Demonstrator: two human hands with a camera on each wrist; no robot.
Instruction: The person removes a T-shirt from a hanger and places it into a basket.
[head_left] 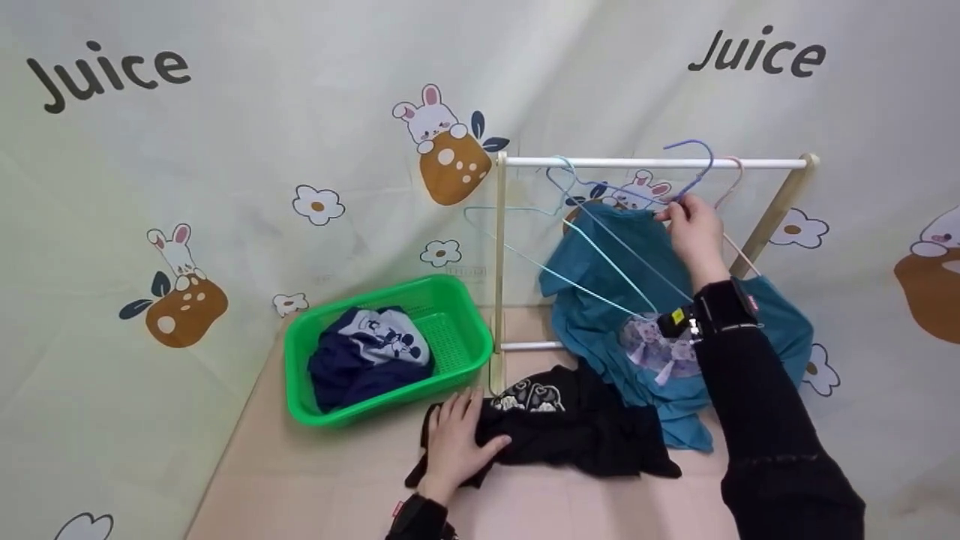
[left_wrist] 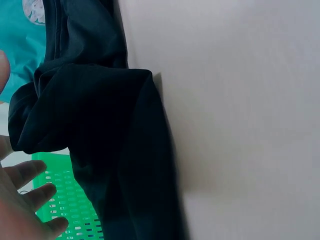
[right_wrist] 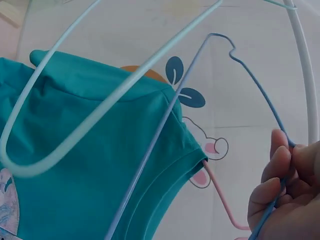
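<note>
My right hand (head_left: 694,229) pinches a blue wire hanger (right_wrist: 272,107) at the base of its hook, close to the rack's top bar. Behind it a teal shirt (head_left: 600,262) hangs on a pink hanger (right_wrist: 220,190). A light-green hanger (head_left: 517,210) hangs at the bar's left part, its wires crossing in front of the teal shirt. My left hand (head_left: 456,442) lies with spread fingers on the left end of a black garment (head_left: 577,439) with a pale print. In the left wrist view the black garment (left_wrist: 115,125) has a folded-over part beside the fingers.
A green basket (head_left: 457,315) stands on the left of the table (head_left: 300,480) with a navy garment (head_left: 360,367) in it. The small clothes rack has a white top bar (head_left: 615,163) and wooden posts. A printed curtain (head_left: 262,112) rises behind.
</note>
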